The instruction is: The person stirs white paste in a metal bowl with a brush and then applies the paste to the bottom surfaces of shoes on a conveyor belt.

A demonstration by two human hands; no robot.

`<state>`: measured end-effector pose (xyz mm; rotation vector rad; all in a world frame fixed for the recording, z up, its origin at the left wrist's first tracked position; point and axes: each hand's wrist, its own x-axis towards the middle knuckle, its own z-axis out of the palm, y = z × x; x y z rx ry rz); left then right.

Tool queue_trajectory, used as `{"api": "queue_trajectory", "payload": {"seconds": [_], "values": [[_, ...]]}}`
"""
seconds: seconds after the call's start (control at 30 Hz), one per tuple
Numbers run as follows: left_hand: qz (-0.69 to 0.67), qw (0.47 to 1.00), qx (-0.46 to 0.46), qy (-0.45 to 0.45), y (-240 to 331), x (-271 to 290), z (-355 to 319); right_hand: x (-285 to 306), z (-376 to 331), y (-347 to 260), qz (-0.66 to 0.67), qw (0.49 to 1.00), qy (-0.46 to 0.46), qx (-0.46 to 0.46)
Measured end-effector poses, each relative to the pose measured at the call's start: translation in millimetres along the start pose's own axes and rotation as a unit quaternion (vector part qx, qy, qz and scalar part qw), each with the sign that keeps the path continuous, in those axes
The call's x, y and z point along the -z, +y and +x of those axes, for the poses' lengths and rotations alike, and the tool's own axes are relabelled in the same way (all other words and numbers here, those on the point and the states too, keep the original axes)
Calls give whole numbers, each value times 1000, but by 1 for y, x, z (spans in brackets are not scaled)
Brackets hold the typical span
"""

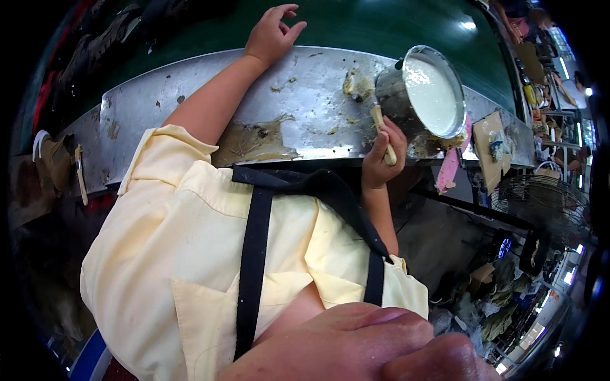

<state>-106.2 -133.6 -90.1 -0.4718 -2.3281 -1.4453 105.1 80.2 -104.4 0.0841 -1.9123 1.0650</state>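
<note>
My right hand (pixel 380 155) is closed around the pale wooden handle of a brush (pixel 381 127), whose head reaches the foot of a metal pot (pixel 397 95). The pot is tilted and full of white liquid (pixel 432 92). It stands on a stained metal ledge (pixel 190 95). My left hand (pixel 273 35) lies at the far edge of that ledge, fingers apart and holding nothing, beside a dark green belt (pixel 368 25). My yellow shirt and black apron straps (pixel 254 241) fill the lower middle.
Dried glue smears (pixel 254 143) cover the ledge. A pink flat tool (pixel 448 168) hangs at its near edge right of the pot, and a cardboard piece (pixel 492 143) lies further right. A wire fan guard (pixel 540 203) stands lower right. Another brush (pixel 80 174) lies far left.
</note>
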Motion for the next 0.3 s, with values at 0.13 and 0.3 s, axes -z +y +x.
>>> {"api": "queue_trajectory", "payload": {"seconds": [0.13,0.3], "values": [[-187,982,-33,22,26,2,4,2,0,8,22,1000,0,18],[-352,852,-385,-57,172,60,10,5,-2,5,8,1000,-26,5]]}}
